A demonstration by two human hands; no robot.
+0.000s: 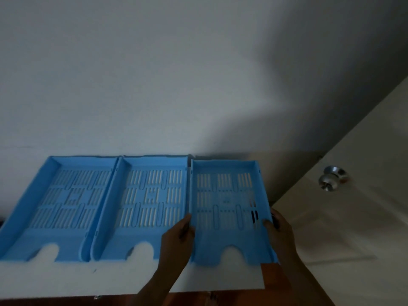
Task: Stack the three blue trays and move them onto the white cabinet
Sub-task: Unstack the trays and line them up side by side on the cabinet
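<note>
Three slotted blue trays lie side by side on a white surface [132, 279] against the wall. The left tray [55, 208] and the middle tray [143, 206] rest flat. The right tray [229, 208] juts past the surface's right edge. My left hand [176, 239] grips the right tray's left rim. On the opposite rim my right hand [280, 230] holds with the thumb inside the tray.
A pale wall rises right behind the trays. To the right stands a cream door [353, 217] with a metal knob [332, 177]. Brown floor or wood [273, 281] shows below the white surface's front and right edges.
</note>
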